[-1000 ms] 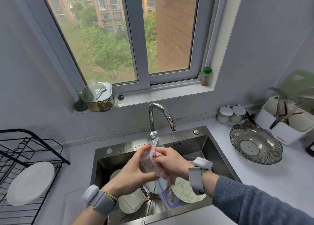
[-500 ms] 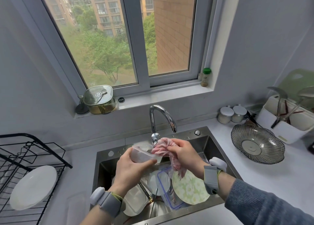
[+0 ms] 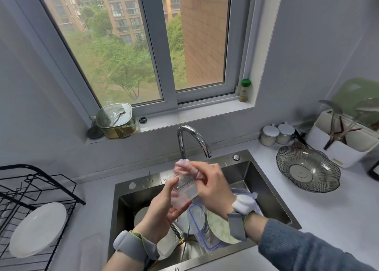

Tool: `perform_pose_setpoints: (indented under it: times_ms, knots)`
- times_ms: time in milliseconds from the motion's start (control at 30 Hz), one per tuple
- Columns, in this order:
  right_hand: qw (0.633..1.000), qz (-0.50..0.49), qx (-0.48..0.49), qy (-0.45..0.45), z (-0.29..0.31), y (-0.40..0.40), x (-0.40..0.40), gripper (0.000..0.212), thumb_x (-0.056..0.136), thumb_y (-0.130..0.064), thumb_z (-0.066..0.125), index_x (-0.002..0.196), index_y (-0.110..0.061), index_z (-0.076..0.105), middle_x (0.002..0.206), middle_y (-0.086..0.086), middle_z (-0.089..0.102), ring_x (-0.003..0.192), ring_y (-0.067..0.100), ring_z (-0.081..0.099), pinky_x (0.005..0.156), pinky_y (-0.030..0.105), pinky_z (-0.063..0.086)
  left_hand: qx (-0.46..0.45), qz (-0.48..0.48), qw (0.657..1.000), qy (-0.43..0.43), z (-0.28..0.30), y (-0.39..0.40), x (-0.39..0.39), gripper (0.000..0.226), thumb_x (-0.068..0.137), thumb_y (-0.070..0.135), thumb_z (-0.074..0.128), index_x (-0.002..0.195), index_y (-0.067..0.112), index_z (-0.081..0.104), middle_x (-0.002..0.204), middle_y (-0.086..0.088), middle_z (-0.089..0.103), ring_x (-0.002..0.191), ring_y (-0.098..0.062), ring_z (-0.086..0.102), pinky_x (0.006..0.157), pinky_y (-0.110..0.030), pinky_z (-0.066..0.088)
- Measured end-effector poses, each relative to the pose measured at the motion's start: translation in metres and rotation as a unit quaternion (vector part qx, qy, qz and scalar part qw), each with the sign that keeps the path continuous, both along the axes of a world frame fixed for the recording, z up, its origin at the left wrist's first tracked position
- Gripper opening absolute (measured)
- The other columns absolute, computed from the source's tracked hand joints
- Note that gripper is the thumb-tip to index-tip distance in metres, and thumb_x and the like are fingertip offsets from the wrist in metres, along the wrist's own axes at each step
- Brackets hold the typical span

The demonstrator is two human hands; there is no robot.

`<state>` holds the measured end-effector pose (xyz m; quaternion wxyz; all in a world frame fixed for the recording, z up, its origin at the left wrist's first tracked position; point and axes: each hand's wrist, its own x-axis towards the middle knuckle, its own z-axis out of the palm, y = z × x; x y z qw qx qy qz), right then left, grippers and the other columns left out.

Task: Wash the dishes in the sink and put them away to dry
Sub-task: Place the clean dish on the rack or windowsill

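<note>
Seen from the head camera, looking down over a steel sink: two hands meet just under the spout of the curved tap. The left hand curls its fingers and thumb around a small clear plastic container, holding it tilted over the basin. The right hand pinches a pink cloth against the container's upper end, fingers bent over it — the cloth sits directly beneath the spout. Whether water is running cannot be told. Below both hands, inside the basin, more dishes wait: a green patterned plate under the right wrist, a clear tub with a blue rim just left of it, and a pale plate under the left hand, with utensils among them, too jumbled to count. Far to the left of the left hand, a black wire drying rack holds one white plate — the only item that appears washed and put away. To the right of the right hand, well apart on the counter, stand a ribbed glass bowl and a white utensil holder. By this showing the task is at an early stage: one dish racked, one container being scrubbed, and several pieces in the basin not yet cleaned, rinsed or racked.
</note>
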<state>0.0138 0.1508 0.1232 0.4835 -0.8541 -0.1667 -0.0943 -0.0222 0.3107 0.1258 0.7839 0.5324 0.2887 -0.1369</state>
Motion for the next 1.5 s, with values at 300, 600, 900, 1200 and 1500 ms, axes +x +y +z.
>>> perform_pose_setpoints:
  times_ms: [300, 600, 900, 1200, 1500]
  knots:
    - [0.999, -0.022, 0.024, -0.030, -0.008, 0.014, -0.014, 0.063, 0.088, 0.000, 0.061, 0.137, -0.039, 0.063, 0.140, -0.033, 0.054, 0.122, 0.005, 0.046, 0.107, 0.013, 0.035, -0.156, -0.047, 0.986, 0.031, 0.010, -0.005, 0.006, 0.068, 0.087, 0.056, 0.066, 0.124, -0.001, 0.070, 0.121, -0.016, 0.072, 0.097, -0.025, 0.072, 0.084, -0.033, 0.062]
    - [0.995, -0.083, 0.024, 0.040, -0.027, -0.013, 0.013, 0.051, 0.093, -0.004, 0.062, 0.134, -0.033, 0.064, 0.124, -0.025, 0.065, 0.109, 0.009, 0.053, 0.101, 0.032, 0.046, -0.209, -0.075, 0.973, 0.064, 0.017, -0.005, -0.001, 0.059, 0.092, 0.055, 0.060, 0.118, 0.005, 0.076, 0.127, -0.024, 0.067, 0.089, -0.031, 0.069, 0.086, -0.037, 0.059]
    - [0.999, 0.030, 0.001, -0.012, -0.020, -0.007, -0.015, 0.052, 0.084, -0.003, 0.064, 0.129, -0.028, 0.070, 0.126, -0.021, 0.066, 0.119, 0.003, 0.053, 0.106, 0.021, 0.042, -0.251, -0.092, 0.962, 0.044, 0.015, 0.009, 0.003, 0.063, 0.093, 0.063, 0.047, 0.113, 0.012, 0.077, 0.105, -0.013, 0.066, 0.061, -0.012, 0.050, 0.050, -0.019, 0.047]
    - [0.988, 0.016, 0.130, 0.077, -0.009, -0.007, -0.029, 0.036, 0.090, -0.016, 0.073, 0.123, -0.029, 0.074, 0.120, -0.015, 0.065, 0.111, 0.011, 0.067, 0.093, 0.037, 0.058, -0.230, -0.089, 0.968, 0.040, 0.011, -0.001, -0.005, 0.067, 0.092, 0.065, 0.045, 0.116, 0.011, 0.075, 0.106, -0.015, 0.065, 0.063, -0.015, 0.052, 0.055, -0.021, 0.049]
    - [0.968, -0.102, 0.158, 0.165, -0.012, -0.026, 0.001, 0.011, 0.091, -0.029, 0.077, 0.102, -0.028, 0.078, 0.092, -0.006, 0.077, 0.087, 0.012, 0.073, 0.086, 0.044, 0.060, -0.021, -0.096, 0.995, -0.017, 0.019, -0.001, -0.013, 0.047, 0.100, 0.047, 0.053, 0.118, 0.009, 0.074, 0.123, -0.022, 0.070, 0.105, -0.049, 0.069, 0.101, -0.047, 0.054]
